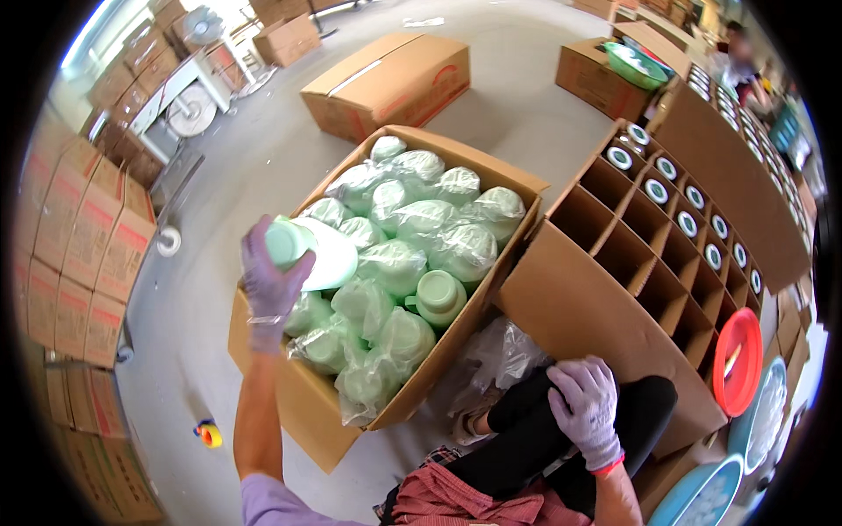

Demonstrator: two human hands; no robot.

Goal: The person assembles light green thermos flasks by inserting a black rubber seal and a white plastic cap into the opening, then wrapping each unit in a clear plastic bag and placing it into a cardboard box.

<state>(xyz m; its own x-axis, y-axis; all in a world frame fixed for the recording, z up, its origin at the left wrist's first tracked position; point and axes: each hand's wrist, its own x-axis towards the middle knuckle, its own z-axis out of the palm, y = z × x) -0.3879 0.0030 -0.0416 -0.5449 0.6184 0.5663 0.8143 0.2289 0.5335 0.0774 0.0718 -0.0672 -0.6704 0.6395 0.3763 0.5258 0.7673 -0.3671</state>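
Observation:
My left hand [274, 285], in a pale purple glove, grips a pale green thermos flask [331, 254] by its capped end, over the left side of an open carton [329, 412]. The flask is tilted, its body pointing right. Several pale green flasks wrapped in clear plastic bags [390, 266] fill that carton. Among them one unbagged flask [439, 296] with a side handle shows its top. My right hand [586, 399], gloved too, lies on my knee with loosely bent fingers and holds nothing.
At right stands a divided carton [605, 298] with several round-topped bottles [656, 191] in its cells. A red basin [738, 361] and blue tubs [702, 495] sit beside it. A closed carton [386, 83] lies ahead, a tape roll [209, 434] at left. A person [744, 66] is far right.

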